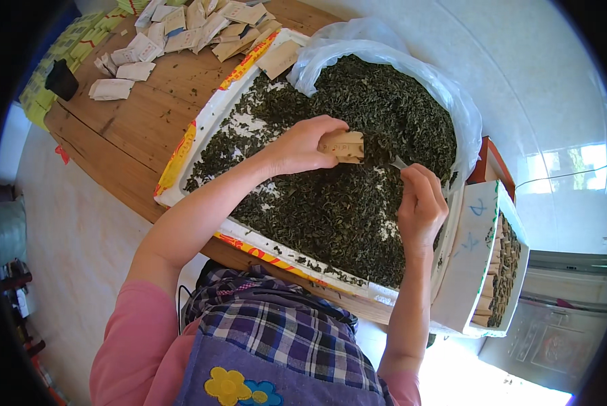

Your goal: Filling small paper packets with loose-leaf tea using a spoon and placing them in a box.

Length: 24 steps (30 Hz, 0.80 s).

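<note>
My left hand (317,143) grips a small tan paper packet (342,147) lying sideways over the dried leaves, its open end facing right. My right hand (422,203) pinches a pale spoon-like scoop (399,162); a clump of dark leaves (378,145) sits on it at the packet's mouth. Beneath both hands, dark green dried leaves (317,223) fill a wide white tray (178,183) with a red and yellow rim. At its back right, more leaves lie heaped in a loose translucent plastic bag (469,118).
Loose pale packets (141,47) are piled at the upper left of the wooden table (114,128), near a black cup (61,80) and green-yellow stacks (87,34). At the right stand a white box (465,271) holding upright packets (493,277) and a reddish box (493,166) beside the wall.
</note>
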Each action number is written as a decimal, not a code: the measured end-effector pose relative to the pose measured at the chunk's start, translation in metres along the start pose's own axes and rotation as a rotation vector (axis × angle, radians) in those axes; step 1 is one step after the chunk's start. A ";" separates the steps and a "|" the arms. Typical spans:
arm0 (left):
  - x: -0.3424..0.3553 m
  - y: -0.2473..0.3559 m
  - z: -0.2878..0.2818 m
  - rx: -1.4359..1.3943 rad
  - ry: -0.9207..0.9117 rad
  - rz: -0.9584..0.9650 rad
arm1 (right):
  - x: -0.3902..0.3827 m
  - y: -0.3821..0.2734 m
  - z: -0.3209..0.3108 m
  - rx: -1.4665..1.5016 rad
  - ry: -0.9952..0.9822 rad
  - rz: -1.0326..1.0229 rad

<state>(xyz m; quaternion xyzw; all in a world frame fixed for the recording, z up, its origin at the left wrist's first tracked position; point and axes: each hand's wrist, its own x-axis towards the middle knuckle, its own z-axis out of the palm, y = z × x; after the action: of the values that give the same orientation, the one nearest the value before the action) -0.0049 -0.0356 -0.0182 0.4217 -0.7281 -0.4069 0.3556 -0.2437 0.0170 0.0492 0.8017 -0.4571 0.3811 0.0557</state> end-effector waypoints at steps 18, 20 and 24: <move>-0.004 0.007 0.002 -0.382 -0.228 -0.082 | 0.020 -0.037 -0.028 -0.102 -0.201 -0.313; -0.004 0.012 -0.001 -0.337 -0.254 -0.077 | 0.014 -0.035 -0.022 -0.142 -0.224 -0.342; -0.007 0.008 -0.012 -0.245 -0.192 -0.028 | 0.001 -0.017 -0.038 -0.119 -0.010 -0.037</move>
<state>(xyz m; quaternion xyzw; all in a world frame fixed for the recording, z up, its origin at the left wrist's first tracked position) 0.0053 -0.0301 -0.0074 0.3444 -0.6977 -0.5362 0.3273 -0.2518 0.0424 0.0807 0.8072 -0.4643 0.3481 0.1082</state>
